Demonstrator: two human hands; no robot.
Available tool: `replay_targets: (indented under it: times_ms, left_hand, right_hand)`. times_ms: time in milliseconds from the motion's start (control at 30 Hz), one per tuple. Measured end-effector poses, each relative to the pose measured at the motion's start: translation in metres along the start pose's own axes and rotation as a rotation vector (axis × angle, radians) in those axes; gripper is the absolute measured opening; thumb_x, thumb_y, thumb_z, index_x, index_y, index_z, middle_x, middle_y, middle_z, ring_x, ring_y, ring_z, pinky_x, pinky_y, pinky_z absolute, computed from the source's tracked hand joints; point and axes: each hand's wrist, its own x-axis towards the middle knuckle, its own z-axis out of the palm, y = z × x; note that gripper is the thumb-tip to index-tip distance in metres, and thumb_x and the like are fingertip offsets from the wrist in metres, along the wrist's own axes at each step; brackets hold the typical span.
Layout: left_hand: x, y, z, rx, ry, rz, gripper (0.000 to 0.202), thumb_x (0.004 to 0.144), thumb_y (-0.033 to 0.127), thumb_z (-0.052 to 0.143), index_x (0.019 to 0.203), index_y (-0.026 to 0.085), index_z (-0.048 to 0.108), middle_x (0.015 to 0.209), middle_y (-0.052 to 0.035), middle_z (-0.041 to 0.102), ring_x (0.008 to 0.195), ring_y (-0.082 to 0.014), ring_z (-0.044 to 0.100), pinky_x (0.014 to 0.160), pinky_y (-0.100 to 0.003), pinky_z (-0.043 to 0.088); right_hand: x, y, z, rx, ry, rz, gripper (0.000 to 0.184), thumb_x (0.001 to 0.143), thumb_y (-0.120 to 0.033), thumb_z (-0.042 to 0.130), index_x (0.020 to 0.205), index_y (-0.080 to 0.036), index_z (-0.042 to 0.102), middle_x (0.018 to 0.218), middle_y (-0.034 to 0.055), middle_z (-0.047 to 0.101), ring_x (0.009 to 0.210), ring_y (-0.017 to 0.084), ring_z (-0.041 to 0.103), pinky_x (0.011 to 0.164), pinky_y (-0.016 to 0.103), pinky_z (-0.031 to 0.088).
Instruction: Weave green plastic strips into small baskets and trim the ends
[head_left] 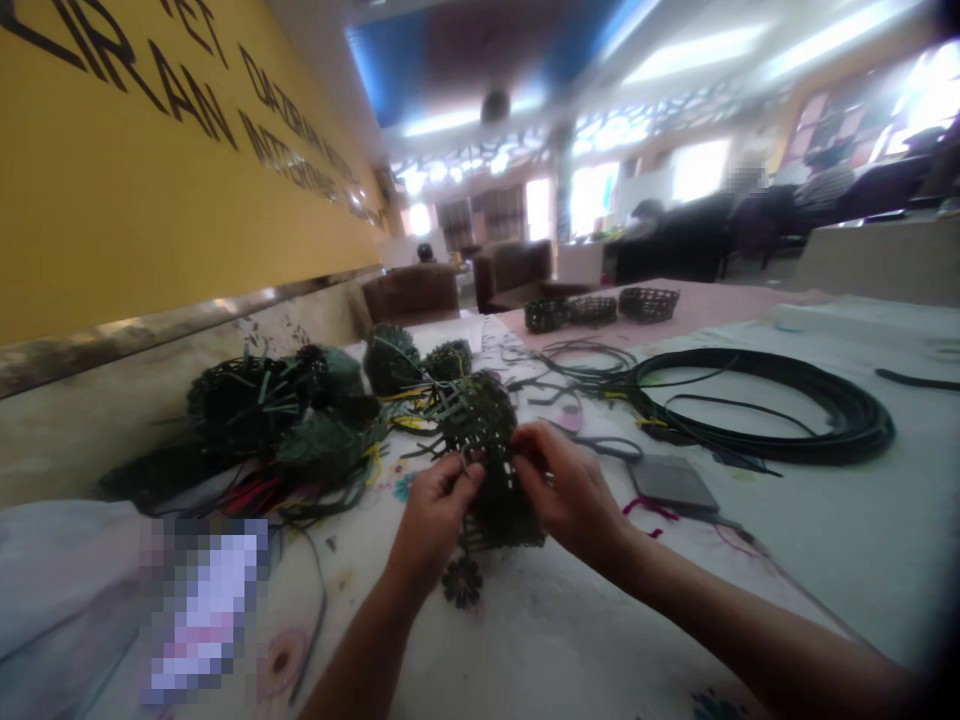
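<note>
A dark green woven basket [491,415] stands on the table in front of me, with loose strip ends sticking out at its upper left. My left hand [442,505] is closed in a pinch at the basket's left side, where a thin strip [466,460] shows between thumb and forefinger. On the opposite side, my right hand [559,485] grips the basket's wall, thumb and fingers bent against the weave. The fingertips of that hand are partly hidden and blurred.
Several green woven pieces [247,400] are heaped at the left. A coil of dark strip [765,405] and a grey flat block [671,485] lie at the right. Small openwork baskets [649,303] stand at the back. Beyond are brown armchairs [514,272] and seated people.
</note>
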Motion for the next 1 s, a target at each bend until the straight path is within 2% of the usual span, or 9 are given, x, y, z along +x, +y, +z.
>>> replay_targets:
  times_ms: [100,300,500,600,733,900,1000]
  left_hand:
    - [0.001,-0.004,0.000,-0.028,0.009,-0.004,0.041,0.081,0.052,0.067,0.097,0.016,0.075,0.081,-0.0034,0.064,0.075,-0.0155,0.054,0.070,-0.027,0.048]
    - [0.002,-0.011,0.005,-0.098,0.107,-0.001,0.037,0.081,0.048,0.069,0.098,0.016,0.076,0.087,-0.0045,0.067,0.083,-0.0181,0.058,0.078,-0.029,0.049]
    - [-0.004,-0.011,0.016,-0.083,0.117,0.062,0.034,0.085,0.044,0.066,0.103,0.016,0.074,0.094,-0.0056,0.070,0.090,-0.0199,0.060,0.088,-0.033,0.048]
    - [-0.005,-0.011,0.020,-0.032,0.137,0.092,0.033,0.087,0.043,0.064,0.102,0.016,0.073,0.094,-0.0053,0.071,0.091,-0.0200,0.060,0.087,-0.032,0.048]
    - [-0.002,-0.015,0.020,-0.042,0.170,0.109,0.031,0.086,0.044,0.064,0.097,0.016,0.073,0.093,-0.0049,0.072,0.092,-0.0206,0.062,0.087,-0.031,0.049]
    - [-0.002,-0.020,0.022,-0.074,0.151,0.114,0.033,0.087,0.043,0.064,0.105,0.016,0.072,0.100,-0.0058,0.073,0.098,-0.0214,0.063,0.094,-0.035,0.047]
    - [-0.003,-0.020,0.024,-0.073,0.172,0.116,0.032,0.088,0.042,0.063,0.106,0.017,0.072,0.101,-0.0053,0.073,0.098,-0.0213,0.063,0.094,-0.034,0.047]
  right_hand:
    - [0.000,0.000,0.001,0.009,-0.004,-0.009,0.012,0.085,-0.008,0.049,0.089,-0.017,0.054,0.079,0.0041,0.058,0.071,0.016,0.055,0.064,0.026,0.042]
    - [-0.002,-0.003,0.004,0.038,0.027,0.006,0.011,0.087,-0.008,0.048,0.087,-0.017,0.054,0.082,0.0048,0.056,0.075,0.016,0.054,0.067,0.026,0.043]
    - [-0.003,-0.005,0.005,0.094,0.021,0.196,0.007,0.086,-0.016,0.054,0.081,-0.020,0.052,0.075,0.0015,0.057,0.068,0.016,0.052,0.063,0.028,0.041]
    - [-0.003,-0.010,0.004,0.164,-0.006,0.271,0.011,0.086,-0.019,0.055,0.076,-0.020,0.051,0.071,0.0005,0.055,0.065,0.016,0.051,0.060,0.028,0.041]
    - [0.000,-0.014,0.003,0.188,-0.042,0.185,0.018,0.085,-0.020,0.057,0.068,-0.020,0.051,0.077,0.0032,0.056,0.076,0.018,0.052,0.068,0.030,0.043]
    - [0.004,-0.004,0.002,0.180,0.029,0.236,0.004,0.085,-0.016,0.054,0.085,-0.019,0.054,0.077,0.0015,0.057,0.070,0.017,0.053,0.065,0.029,0.042]
    - [0.004,-0.002,0.002,0.080,0.022,0.155,0.009,0.083,-0.012,0.055,0.078,-0.019,0.052,0.077,0.0019,0.055,0.072,0.016,0.052,0.066,0.029,0.040]
